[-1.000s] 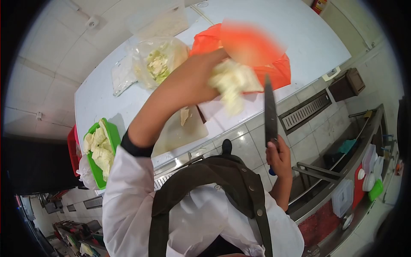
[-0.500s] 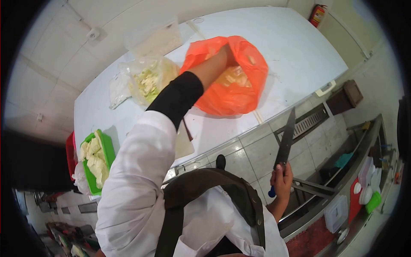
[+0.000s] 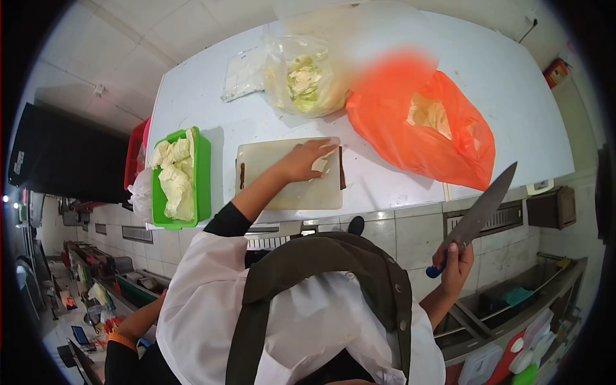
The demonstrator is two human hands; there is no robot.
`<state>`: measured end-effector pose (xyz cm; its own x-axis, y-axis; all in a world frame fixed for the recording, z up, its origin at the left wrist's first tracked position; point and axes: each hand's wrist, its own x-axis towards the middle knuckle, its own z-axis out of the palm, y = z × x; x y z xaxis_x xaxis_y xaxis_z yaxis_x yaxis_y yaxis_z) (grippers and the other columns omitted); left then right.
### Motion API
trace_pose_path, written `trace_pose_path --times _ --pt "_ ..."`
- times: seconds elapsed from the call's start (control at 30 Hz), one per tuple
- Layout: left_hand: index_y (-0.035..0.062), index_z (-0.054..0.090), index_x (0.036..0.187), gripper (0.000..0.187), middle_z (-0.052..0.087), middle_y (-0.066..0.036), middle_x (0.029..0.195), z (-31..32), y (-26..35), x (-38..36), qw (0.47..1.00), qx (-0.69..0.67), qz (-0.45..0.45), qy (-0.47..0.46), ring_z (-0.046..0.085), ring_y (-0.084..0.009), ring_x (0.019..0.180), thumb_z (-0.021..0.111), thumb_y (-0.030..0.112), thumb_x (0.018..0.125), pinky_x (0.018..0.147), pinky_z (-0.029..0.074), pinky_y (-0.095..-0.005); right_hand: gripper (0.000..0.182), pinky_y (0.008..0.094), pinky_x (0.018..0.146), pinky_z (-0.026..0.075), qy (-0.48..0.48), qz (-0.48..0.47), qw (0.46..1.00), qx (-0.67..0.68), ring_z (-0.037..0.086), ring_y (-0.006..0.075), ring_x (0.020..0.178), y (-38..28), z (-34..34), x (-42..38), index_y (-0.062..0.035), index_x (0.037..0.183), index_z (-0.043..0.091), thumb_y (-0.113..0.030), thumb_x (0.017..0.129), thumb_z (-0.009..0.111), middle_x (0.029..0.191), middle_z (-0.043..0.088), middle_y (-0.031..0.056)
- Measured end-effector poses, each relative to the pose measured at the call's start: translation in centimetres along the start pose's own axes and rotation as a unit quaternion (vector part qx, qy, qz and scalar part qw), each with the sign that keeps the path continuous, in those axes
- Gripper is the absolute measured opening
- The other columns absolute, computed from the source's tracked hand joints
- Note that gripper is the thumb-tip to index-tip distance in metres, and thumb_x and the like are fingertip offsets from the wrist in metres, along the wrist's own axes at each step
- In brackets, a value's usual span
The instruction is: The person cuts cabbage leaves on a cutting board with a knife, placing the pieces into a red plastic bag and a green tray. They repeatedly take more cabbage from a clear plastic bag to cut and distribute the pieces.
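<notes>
Your two hands are well apart. Your left hand (image 3: 300, 162) reaches diagonally forward and rightward over the worktop's near edge, forearm bare beyond a black cuff (image 3: 230, 219), palm down, fingers spread, thumb held away from them. It is over a rectangular, whitish plastic cutting board (image 3: 282, 189) near the middle of the near edge; a small pale leaf piece (image 3: 319, 165) lies by the thumb, and you cannot tell whether the fingers press on it. Your right hand (image 3: 455, 260), raised in front of the near edge, is closed around a large kitchen knife (image 3: 480, 217) with a broad grey blade and blue handle, its tip pointing outward toward the near right corner. On the white worktop (image 3: 410, 192), a bright orange plastic bag (image 3: 410, 141) with pale contents sits right of the board, its top blurred; a clear plastic bag (image 3: 276, 96) of pale green leaf scraps sits toward the far edge. At the left edge stands a green rectangular plastic bin (image 3: 204, 176) of pale leaves. The small white label (image 3: 19, 160) on the black appliance (image 3: 61, 154) at far left is too small to read.
</notes>
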<state>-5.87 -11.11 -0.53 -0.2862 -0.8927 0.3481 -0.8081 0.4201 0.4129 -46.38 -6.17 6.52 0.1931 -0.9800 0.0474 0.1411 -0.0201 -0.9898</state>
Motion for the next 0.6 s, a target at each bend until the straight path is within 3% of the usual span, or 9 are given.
trace_pose_path --times 0.07,0.17,0.27,0.33,0.37,0.43,0.53,0.57,0.6 --pt "0.0078 0.068 0.094 0.027 0.064 -0.009 0.097 1.3 -1.0 -2.1 0.999 0.009 -0.036 0.002 0.062 -0.0257 0.090 0.071 0.004 0.067 0.074 0.049 -0.0307 0.008 0.0214 0.040 0.028 -0.028 -0.005 1.000 -0.014 0.037 0.0058 0.044 -0.7 1.4 0.9 -0.0020 0.094 0.046 -0.010 0.094 0.046 0.058 0.043 0.0007" --pt "0.0063 0.066 0.087 0.019 0.063 -0.010 0.089 2.7 -3.3 -3.6 0.985 -0.122 -0.117 -0.026 0.061 -0.0272 0.083 0.069 0.000 0.069 0.070 0.048 -0.0328 0.007 0.0213 0.041 0.028 -0.040 0.006 0.999 0.004 0.037 0.0056 0.045 -0.8 2.8 1.6 -0.0018 0.095 0.046 -0.008 0.093 0.046 0.059 0.043 0.0007" --pt "0.0046 0.064 0.080 0.014 0.061 -0.011 0.084 -1.4 -0.6 0.0 0.984 -0.092 -0.097 0.118 0.060 -0.0280 0.079 0.068 -0.003 0.070 0.067 0.047 -0.0343 0.006 0.0215 0.041 0.028 -0.047 0.005 0.999 0.001 0.037 0.0056 0.045 -1.2 3.7 1.6 -0.0025 0.095 0.046 -0.008 0.093 0.045 0.059 0.043 0.0006" --pt "0.0039 0.063 0.079 0.010 0.061 -0.010 0.081 -5.8 -0.1 5.0 0.955 -0.009 -0.041 0.294 0.060 -0.0287 0.077 0.066 -0.003 0.072 0.066 0.047 -0.0354 0.006 0.0217 0.040 0.029 -0.043 0.006 0.999 0.000 0.037 0.0058 0.045 -1.2 3.9 1.3 -0.0028 0.094 0.046 -0.008 0.093 0.046 0.058 0.043 0.0007" --pt "0.0045 0.065 0.084 0.009 0.061 -0.012 0.089 -7.9 -1.7 7.2 0.966 0.067 -0.054 0.245 0.059 -0.0279 0.083 0.067 0.004 0.075 0.071 0.048 -0.0374 0.006 0.0218 0.040 0.029 -0.039 0.005 0.999 -0.002 0.037 0.0060 0.045 -0.9 3.8 1.0 -0.0029 0.094 0.046 -0.008 0.093 0.046 0.058 0.043 0.0008" --pt "0.0058 0.065 0.096 0.022 0.061 -0.013 0.104 -11.1 -2.5 11.3 0.948 0.233 -0.201 0.085 0.058 -0.0286 0.097 0.068 0.018 0.078 0.080 0.047 -0.0389 0.006 0.0219 0.040 0.029 -0.029 0.008 0.999 -0.016 0.038 0.0065 0.044 -1.0 3.7 0.6 -0.0030 0.093 0.046 -0.009 0.093 0.046 0.057 0.043 0.0010" --pt "0.0071 0.062 0.108 0.039 0.057 -0.013 0.118 -12.7 -1.7 13.5 0.934 0.242 -0.263 0.016 0.053 -0.0293 0.109 0.068 0.030 0.078 0.089 0.045 -0.0389 0.007 0.0219 0.040 0.030 0.009 0.012 1.000 -0.025 0.039 0.0071 0.044 -1.7 3.6 -0.1 -0.0026 0.093 0.046 -0.009 0.093 0.046 0.057 0.043 0.0012" --pt "0.0088 0.060 0.113 0.045 0.058 -0.011 0.118 -12.1 -2.0 13.0 0.956 0.193 -0.196 0.101 0.053 -0.0303 0.110 0.068 0.034 0.077 0.090 0.045 -0.0385 0.008 0.0218 0.040 0.030 0.021 0.013 1.000 -0.004 0.040 0.0072 0.044 -1.6 3.5 -0.6 -0.0024 0.094 0.046 -0.010 0.093 0.047 0.057 0.043 0.0012" --pt "0.0097 0.062 0.111 0.041 0.061 -0.011 0.113 -12.3 -0.3 12.2 0.965 0.073 -0.200 0.155 0.055 -0.0298 0.106 0.068 0.031 0.077 0.090 0.045 -0.0389 0.009 0.0216 0.040 0.030 0.018 0.019 1.000 0.016 0.040 0.0072 0.045 -1.2 3.6 -0.8 -0.0021 0.094 0.046 -0.011 0.093 0.048 0.057 0.043 0.0012"
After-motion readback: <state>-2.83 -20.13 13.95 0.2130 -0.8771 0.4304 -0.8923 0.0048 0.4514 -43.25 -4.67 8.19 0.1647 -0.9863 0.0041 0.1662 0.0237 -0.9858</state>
